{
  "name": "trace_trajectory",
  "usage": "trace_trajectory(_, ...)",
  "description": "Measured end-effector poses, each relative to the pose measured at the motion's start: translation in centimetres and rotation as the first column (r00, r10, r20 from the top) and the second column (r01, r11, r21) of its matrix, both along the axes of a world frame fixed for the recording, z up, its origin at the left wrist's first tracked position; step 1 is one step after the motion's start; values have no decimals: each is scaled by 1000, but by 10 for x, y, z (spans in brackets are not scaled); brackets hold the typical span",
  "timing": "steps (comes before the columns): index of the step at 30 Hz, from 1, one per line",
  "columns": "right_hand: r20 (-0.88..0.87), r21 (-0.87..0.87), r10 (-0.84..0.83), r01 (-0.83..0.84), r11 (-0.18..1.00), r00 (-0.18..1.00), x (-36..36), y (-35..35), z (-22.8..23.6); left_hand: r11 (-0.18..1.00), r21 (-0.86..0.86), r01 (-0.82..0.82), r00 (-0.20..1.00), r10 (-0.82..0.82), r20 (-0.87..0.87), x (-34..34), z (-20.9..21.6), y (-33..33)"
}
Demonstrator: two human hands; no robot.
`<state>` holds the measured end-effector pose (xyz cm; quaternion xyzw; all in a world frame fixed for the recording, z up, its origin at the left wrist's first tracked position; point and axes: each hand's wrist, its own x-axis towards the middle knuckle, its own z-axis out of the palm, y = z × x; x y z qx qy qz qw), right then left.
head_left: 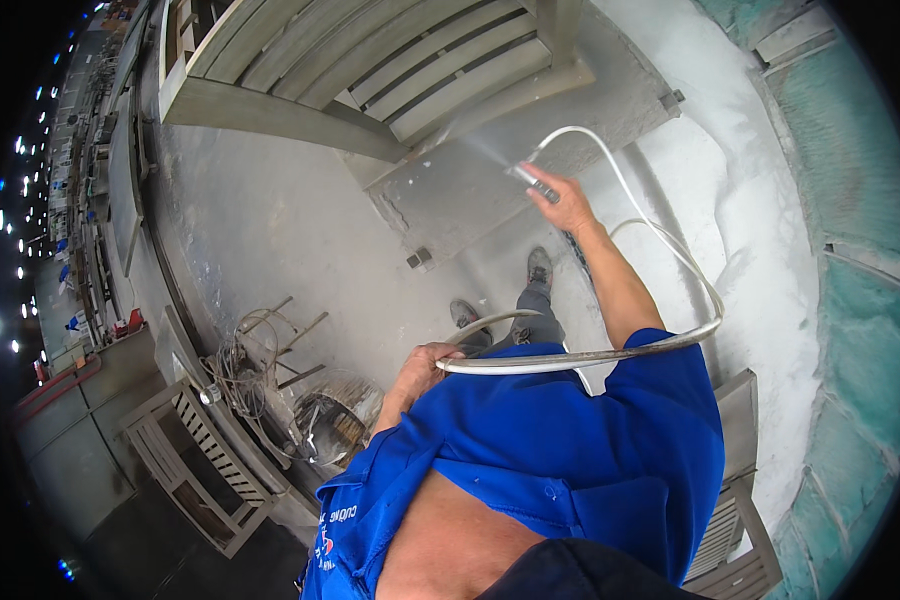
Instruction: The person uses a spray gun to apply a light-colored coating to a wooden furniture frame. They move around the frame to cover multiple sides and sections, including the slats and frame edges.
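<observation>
My right hand (569,207) is wrapped round a small metal spray gun (536,184). A pale mist leaves the gun's nozzle toward a greyish slatted wooden furniture piece (290,112), which looks like a bench or chair, at the top. From the gun a white hose (618,172) arcs to the right and loops back past my right elbow. At my waist, my left hand (422,368) is closed round a bundle of this hose. The furniture stands on a dusty grey platform (450,200), a little way from the nozzle.
Coiled cables and hoses (238,375) lie on the left, beside a round dirty container (332,425). Another slatted furniture piece (195,470) is at lower left, and one more (735,545) at lower right. Green filter sheeting (850,180) lines the right side. My shoes (539,264) stand before the platform.
</observation>
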<state>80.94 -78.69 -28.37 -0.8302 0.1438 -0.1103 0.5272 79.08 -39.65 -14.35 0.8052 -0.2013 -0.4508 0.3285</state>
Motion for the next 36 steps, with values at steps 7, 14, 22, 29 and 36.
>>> trace_trajectory(7,-251,197,-167,219,956,953,-14,79,-38,997,-4,-82,989,81,-122,-6,12,32)
trace_trajectory(14,-420,640,-419,590,493,805,9,138,-42,999,6,-37,998,38,-51,13,-9,123)
trace_trajectory(22,337,891,-592,-44,452,732,-39,239,113,974,-173,-147,989,144,-29,26,-13,295)
trace_trajectory(29,141,902,-826,273,334,545,-2,311,112,978,-209,-30,964,83,251,128,13,363)
trace_trajectory(36,-370,190,-749,834,518,550,25,412,-24,933,-283,220,916,-98,389,258,-7,373)
